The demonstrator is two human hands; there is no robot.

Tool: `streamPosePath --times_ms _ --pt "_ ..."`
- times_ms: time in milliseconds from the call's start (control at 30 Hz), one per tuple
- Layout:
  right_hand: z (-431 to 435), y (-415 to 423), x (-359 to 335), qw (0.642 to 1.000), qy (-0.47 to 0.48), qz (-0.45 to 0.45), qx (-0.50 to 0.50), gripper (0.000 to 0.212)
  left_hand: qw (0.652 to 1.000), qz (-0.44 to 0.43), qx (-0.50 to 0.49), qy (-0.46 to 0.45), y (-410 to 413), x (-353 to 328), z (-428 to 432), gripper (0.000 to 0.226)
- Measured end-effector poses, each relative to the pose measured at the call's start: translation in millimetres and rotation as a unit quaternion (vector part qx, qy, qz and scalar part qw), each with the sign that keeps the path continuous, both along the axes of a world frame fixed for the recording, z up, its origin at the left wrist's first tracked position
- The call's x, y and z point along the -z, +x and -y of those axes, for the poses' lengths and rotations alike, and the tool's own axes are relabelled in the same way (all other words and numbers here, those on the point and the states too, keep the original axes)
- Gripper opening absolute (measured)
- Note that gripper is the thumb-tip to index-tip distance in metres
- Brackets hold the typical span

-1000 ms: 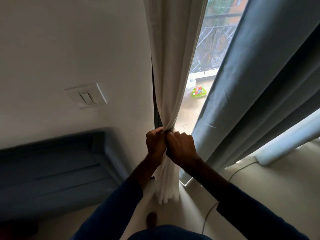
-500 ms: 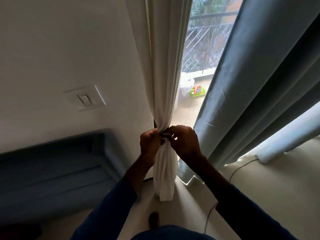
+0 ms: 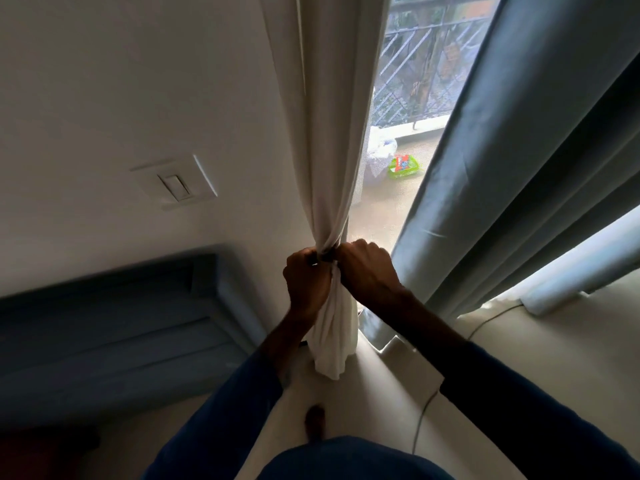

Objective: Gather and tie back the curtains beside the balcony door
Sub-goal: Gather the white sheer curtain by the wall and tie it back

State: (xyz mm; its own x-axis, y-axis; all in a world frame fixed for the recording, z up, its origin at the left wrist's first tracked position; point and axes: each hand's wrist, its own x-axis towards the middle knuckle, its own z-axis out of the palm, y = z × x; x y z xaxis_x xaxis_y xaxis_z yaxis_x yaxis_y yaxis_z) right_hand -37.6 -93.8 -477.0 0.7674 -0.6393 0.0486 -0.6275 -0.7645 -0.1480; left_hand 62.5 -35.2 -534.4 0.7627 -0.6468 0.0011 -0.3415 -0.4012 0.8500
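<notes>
Cream-white and soft, the pale fabric curtain [image 3: 329, 133] hangs against the wall at the left edge of the balcony door. It is drawn into one narrow neck low down, and its loose tail drops from there to the floor. The left hand [image 3: 306, 282] and right hand [image 3: 367, 271] sit close together at that neck, one on each side, knuckles nearly touching. Both have their fingers curled in, pinching a thin dark band [image 3: 325, 257] that crosses the bunched cloth between them. The band is too small for me to tell whether it is knotted.

The cloth looks light and limp. It should crush easily, but I would expect folds to slip out unless it is held right at the pinch, where the pleats are tightest. The band itself wants fingertip holds at its two ends.

The heavier grey-blue curtain [image 3: 519, 168] hangs ungathered to the right, just beside the right wrist, and neither hand touches it. A white wall switch [image 3: 175, 183] sits well to the left.
</notes>
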Motion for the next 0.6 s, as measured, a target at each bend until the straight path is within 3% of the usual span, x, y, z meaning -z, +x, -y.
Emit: streamPosePath --times_ms 67,167,300,433,500,600 --pt "3 3 -8 0.999 0.000 -0.035 -0.014 0.030 0.998 0.054 0.013 0.011 -4 -2 -3 0.017" --pt "5 4 -10 0.999 -0.001 -0.045 -0.023 0.029 0.998 0.051 0.008 -0.020 -8 -9 -5 0.008" --pt "4 1 6 0.999 -0.018 0.010 -0.024 0.034 0.999 0.041 -0.009 -0.034 -2 -12 -5 0.013" --pt "-1 -9 38 0.979 0.030 0.202 -0.005 0.017 0.997 -0.055 0.008 -0.057 12 -11 -12 0.027" --pt "-4 -11 47 0.956 0.046 0.290 0.026 0.011 0.983 -0.164 0.006 -0.078 15 -10 -10 0.020" --pt "-5 -10 51 0.947 0.035 0.313 0.070 0.012 0.948 -0.294 -0.020 -0.116 16 -9 -8 0.018"
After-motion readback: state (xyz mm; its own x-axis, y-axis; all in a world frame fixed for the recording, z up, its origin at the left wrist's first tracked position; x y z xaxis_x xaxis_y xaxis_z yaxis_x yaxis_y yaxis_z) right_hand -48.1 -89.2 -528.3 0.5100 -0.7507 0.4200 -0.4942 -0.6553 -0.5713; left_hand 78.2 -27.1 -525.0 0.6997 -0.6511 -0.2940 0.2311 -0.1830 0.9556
